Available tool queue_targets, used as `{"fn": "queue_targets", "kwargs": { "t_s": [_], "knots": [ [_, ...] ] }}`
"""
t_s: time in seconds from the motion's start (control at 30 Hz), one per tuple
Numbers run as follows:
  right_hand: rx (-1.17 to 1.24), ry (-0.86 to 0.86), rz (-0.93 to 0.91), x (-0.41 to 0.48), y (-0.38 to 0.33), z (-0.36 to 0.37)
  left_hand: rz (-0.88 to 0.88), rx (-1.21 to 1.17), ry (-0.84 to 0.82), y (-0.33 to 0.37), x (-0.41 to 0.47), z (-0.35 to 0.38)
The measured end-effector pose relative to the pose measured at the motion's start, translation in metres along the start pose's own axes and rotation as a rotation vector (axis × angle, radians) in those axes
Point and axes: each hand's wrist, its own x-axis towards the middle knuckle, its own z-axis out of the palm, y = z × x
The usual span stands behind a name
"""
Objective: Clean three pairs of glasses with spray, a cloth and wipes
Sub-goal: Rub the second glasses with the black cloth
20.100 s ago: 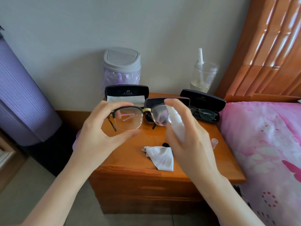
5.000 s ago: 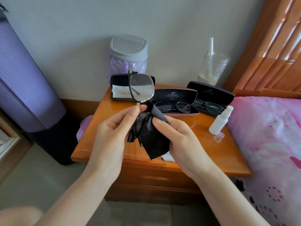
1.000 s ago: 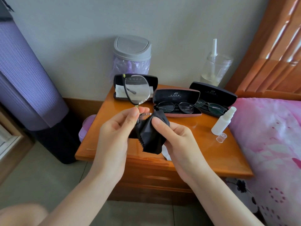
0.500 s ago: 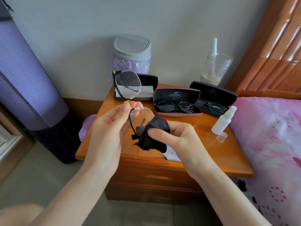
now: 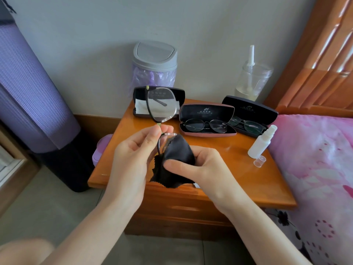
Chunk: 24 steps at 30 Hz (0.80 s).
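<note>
My left hand point(image 5: 133, 155) pinches a pair of black half-rim glasses point(image 5: 162, 107) at the bridge and holds them on end above the nightstand. One lens stands up free. My right hand point(image 5: 198, 170) wraps a black cloth point(image 5: 175, 161) round the lower lens, thumb in front. Two more pairs lie in open cases: one in the brown-edged case point(image 5: 207, 119), one in the black case point(image 5: 250, 115). A white spray bottle point(image 5: 262, 141) stands at the right, its clear cap point(image 5: 259, 161) beside it.
An empty open case point(image 5: 179, 96) with a white cloth inside sits at the back of the wooden nightstand point(image 5: 248, 178). Behind are a grey-lidded bin point(image 5: 154, 62) and a clear jar point(image 5: 252, 79). A pink bed point(image 5: 315, 159) lies at the right, a purple rolled mat point(image 5: 28, 92) at the left.
My right hand has closed the cloth round the lower lens after briefly baring it. The upright lens has swung back to the right.
</note>
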Motion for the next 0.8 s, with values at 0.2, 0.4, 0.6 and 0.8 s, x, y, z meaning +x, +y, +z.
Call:
{"fn": "queue_targets", "kwargs": {
  "t_s": [0.2,0.4,0.6,0.8],
  "knots": [
    [0.059,0.030,0.016,0.0012,-0.0015,0.0011,0.003,0.031,-0.017,0.0006,-0.0012,-0.0005],
    [0.286,0.123,-0.011,0.0025,-0.0025,0.0043,0.017,0.105,-0.054,-0.0046,-0.0052,0.0018],
    [0.307,0.158,-0.028,0.0019,0.0002,-0.0003,0.025,0.079,-0.053,-0.0063,-0.0043,0.0033],
    [0.218,0.114,-0.005,0.0009,0.0002,-0.0045,0.075,0.040,0.026,-0.0019,0.0000,-0.0012]
  ]
}}
